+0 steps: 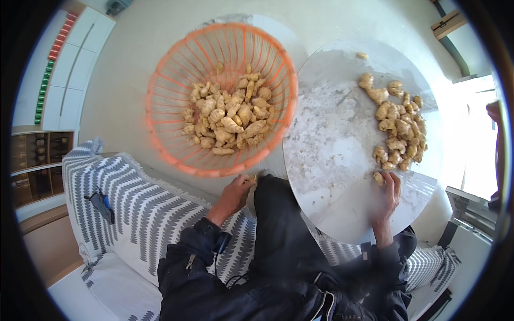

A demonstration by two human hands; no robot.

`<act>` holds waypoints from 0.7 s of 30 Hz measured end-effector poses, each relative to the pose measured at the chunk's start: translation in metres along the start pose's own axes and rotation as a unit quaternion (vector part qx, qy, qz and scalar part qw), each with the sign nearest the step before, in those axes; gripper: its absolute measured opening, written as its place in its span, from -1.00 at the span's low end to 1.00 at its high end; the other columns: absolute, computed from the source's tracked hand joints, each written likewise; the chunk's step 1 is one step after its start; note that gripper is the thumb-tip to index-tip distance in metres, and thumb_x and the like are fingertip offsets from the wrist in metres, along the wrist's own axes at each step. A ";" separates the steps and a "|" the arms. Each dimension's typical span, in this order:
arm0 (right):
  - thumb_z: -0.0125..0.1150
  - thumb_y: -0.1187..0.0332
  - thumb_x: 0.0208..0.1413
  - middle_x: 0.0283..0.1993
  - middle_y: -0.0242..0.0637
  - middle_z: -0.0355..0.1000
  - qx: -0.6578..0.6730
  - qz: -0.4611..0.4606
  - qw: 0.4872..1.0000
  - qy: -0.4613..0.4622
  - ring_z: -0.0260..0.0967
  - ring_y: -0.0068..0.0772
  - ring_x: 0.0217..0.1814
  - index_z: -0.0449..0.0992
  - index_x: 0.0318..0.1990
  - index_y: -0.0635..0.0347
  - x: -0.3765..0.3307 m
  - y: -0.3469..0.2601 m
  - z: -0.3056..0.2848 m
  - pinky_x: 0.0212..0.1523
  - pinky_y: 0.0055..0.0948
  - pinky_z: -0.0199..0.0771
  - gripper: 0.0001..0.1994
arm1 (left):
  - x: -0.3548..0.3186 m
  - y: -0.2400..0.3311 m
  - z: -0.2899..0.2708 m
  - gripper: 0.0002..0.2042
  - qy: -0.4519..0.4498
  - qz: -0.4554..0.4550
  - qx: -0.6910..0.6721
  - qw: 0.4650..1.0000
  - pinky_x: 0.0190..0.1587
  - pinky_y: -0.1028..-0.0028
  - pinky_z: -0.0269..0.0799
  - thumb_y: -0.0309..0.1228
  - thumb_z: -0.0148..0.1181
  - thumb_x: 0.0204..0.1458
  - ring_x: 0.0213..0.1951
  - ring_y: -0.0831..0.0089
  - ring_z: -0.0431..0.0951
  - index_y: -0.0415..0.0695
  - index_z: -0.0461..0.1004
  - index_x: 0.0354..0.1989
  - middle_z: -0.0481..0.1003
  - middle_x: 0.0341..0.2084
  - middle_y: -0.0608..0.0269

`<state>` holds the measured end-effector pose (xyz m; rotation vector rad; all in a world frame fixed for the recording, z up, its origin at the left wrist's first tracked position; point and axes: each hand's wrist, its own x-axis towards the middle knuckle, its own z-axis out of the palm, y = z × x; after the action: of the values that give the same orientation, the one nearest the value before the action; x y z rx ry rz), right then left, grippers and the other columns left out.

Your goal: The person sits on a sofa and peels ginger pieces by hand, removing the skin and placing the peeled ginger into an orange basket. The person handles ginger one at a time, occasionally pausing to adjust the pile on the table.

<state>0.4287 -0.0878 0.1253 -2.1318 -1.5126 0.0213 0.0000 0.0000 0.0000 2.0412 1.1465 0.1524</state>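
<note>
Sorting ginger: the left hand (pixel 235 191) pinched a small piece at the basket's (pixel 160 107) six o'clock; the right hand (pixel 386 188) gripped one from the tray's (pixel 332 134) four-o'clock pile (pixel 399 128). Likely next: placing each carefully.

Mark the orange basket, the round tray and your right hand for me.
orange basket (pixel 160 107): head view, left rim.
round tray (pixel 332 160): head view, bare middle.
right hand (pixel 386 193): head view, back of hand.

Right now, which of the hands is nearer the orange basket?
Left. The left hand sits just below the orange basket rim; the right hand is off to its right, on the round tray.
</note>
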 end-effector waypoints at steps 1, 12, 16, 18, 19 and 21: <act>0.36 0.49 0.03 0.01 -0.03 0.44 0.004 0.001 1.000 0.003 0.43 0.06 0.00 0.54 0.02 0.21 -0.001 0.001 0.000 0.04 -0.12 0.43 -0.65 | -0.005 0.019 -0.011 -0.74 0.015 0.025 0.009 1.000 -0.07 0.20 0.53 -0.64 0.15 0.04 -0.03 0.00 0.54 -0.20 0.53 -0.07 0.46 -0.06 0.03; 0.39 0.43 0.02 0.01 -0.13 0.46 0.033 -0.020 0.999 0.026 0.43 -0.02 -0.02 0.55 -0.02 0.17 -0.007 0.001 -0.011 -0.01 -0.13 0.39 -0.67 | -0.034 0.102 -0.060 -0.75 0.111 0.043 -0.021 0.993 -0.04 0.20 0.54 -0.65 0.13 0.04 -0.15 0.00 0.59 -0.30 0.55 -0.09 0.52 -0.14 -0.02; 0.40 0.43 0.03 0.00 -0.14 0.47 0.031 -0.023 0.999 0.033 0.44 -0.01 -0.03 0.56 -0.03 0.15 -0.010 0.003 -0.010 0.00 -0.15 0.39 -0.68 | -0.037 0.025 -0.032 -0.72 0.169 -0.076 -0.005 0.983 -0.04 0.14 0.53 -0.62 0.12 0.00 -0.16 -0.06 0.59 -0.27 0.56 -0.08 0.53 -0.13 -0.09; 0.39 0.42 0.05 -0.02 -0.13 0.47 0.024 -0.019 0.999 0.033 0.45 0.00 -0.03 0.56 -0.03 0.14 -0.007 0.002 -0.006 -0.01 -0.14 0.41 -0.70 | -0.037 -0.019 -0.017 -0.71 0.197 -0.126 0.015 0.972 -0.04 0.13 0.52 -0.61 0.11 -0.01 -0.15 -0.08 0.58 -0.24 0.57 -0.08 0.53 -0.12 -0.12; 0.39 0.42 0.05 -0.02 -0.13 0.47 0.021 -0.024 0.999 0.030 0.45 0.00 -0.03 0.56 -0.03 0.15 -0.006 0.001 -0.006 -0.01 -0.14 0.42 -0.70 | -0.037 -0.039 -0.009 -0.71 0.200 -0.155 0.012 0.967 -0.03 0.13 0.52 -0.60 0.11 -0.01 -0.14 -0.09 0.58 -0.23 0.57 -0.08 0.53 -0.11 -0.14; 0.39 0.42 0.06 -0.02 -0.11 0.48 0.015 -0.038 0.999 0.030 0.45 0.01 -0.03 0.56 -0.03 0.15 -0.004 0.000 -0.005 -0.02 -0.13 0.43 -0.70 | -0.036 -0.072 0.009 -0.70 0.191 -0.198 0.017 0.961 -0.03 0.12 0.52 -0.57 0.11 -0.01 -0.12 -0.10 0.57 -0.21 0.57 -0.07 0.53 -0.10 -0.16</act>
<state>0.4286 -0.0935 0.1290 -2.0313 -1.5482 -0.0462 -0.0654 -0.0119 -0.0457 1.8107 1.7831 0.3378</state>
